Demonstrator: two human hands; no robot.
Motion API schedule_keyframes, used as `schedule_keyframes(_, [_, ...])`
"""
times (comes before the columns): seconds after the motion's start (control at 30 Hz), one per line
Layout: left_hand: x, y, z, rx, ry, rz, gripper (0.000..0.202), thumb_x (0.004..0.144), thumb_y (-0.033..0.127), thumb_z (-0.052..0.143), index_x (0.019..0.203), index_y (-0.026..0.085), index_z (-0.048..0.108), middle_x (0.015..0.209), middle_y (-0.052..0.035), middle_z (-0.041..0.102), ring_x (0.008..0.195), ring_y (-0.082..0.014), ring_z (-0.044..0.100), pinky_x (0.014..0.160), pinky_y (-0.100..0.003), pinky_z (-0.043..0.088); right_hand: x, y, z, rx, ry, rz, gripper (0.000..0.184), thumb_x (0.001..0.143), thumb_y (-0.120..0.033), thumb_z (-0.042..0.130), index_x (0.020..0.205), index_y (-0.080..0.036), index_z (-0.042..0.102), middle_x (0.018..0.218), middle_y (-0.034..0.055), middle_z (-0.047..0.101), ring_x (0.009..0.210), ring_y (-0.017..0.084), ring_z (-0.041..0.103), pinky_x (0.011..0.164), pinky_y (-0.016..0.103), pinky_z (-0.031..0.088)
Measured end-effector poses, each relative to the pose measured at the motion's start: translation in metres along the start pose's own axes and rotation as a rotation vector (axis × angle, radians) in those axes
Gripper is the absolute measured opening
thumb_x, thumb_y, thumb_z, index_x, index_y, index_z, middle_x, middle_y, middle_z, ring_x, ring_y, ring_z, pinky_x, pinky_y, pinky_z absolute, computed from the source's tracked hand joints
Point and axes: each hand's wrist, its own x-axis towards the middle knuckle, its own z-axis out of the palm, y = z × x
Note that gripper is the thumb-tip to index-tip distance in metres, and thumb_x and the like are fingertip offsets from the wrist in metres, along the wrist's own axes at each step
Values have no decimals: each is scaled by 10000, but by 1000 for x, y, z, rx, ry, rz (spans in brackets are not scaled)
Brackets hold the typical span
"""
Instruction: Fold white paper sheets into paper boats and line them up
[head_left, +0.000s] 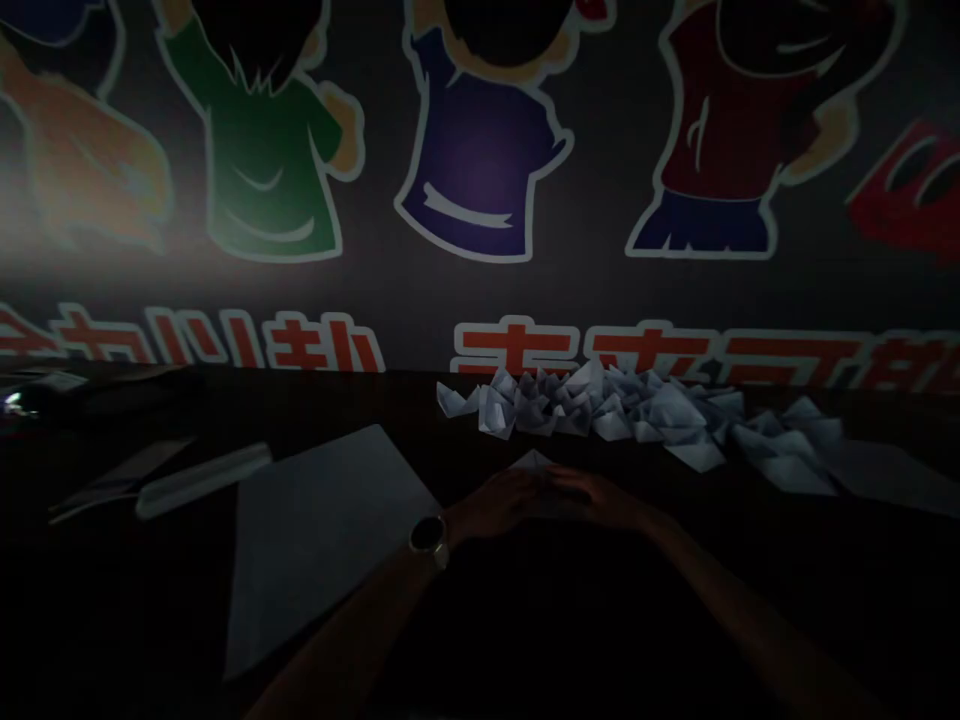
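Note:
The scene is very dark. My left hand [501, 503] and my right hand [600, 500] meet at the middle of a dark table [750, 520], both pressed on a small folded white paper [531, 461] whose tip pokes out above the fingers. The fingers of both hands lie curled over the paper. A watch [428, 537] sits on my left wrist. A stack of flat white sheets [315, 530] lies just left of my left forearm.
Several folded paper boats [600, 405] are heaped along the table's far edge, spreading right. A long pale strip [202, 480] and thin dark items [120, 475] lie at the left. A wall mural of cartoon figures [480, 150] with red lettering stands behind.

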Motion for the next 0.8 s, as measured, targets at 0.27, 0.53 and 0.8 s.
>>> schedule_keyframes(0.27, [1, -1, -1, 29, 47, -141, 275, 905, 312, 385, 1075, 267, 597, 1177, 0, 588, 1102, -200, 503, 948, -368, 363, 4, -3, -2, 3, 46, -11, 358, 850, -433, 461, 1080, -219, 632, 1275, 59, 529, 1180, 243, 465, 997, 404, 344])
schedule_keyframes(0.53, [12, -1, -3, -112, 27, -630, 298, 823, 419, 481, 950, 231, 675, 952, -24, 691, 846, -186, 633, 673, -249, 453, 9, -4, 3, -72, 162, 149, 196, 755, -287, 573, 915, -210, 656, 982, 57, 687, 915, 257, 626, 814, 360, 466])
schedule_keyframes(0.8, [14, -4, 0, -110, 80, -671, 292, 811, 422, 493, 914, 212, 668, 944, -20, 687, 844, -184, 628, 667, -239, 438, 8, 11, 9, -135, 146, 148, 311, 760, -242, 528, 1060, -209, 605, 1140, 75, 618, 1021, 236, 582, 866, 348, 438])
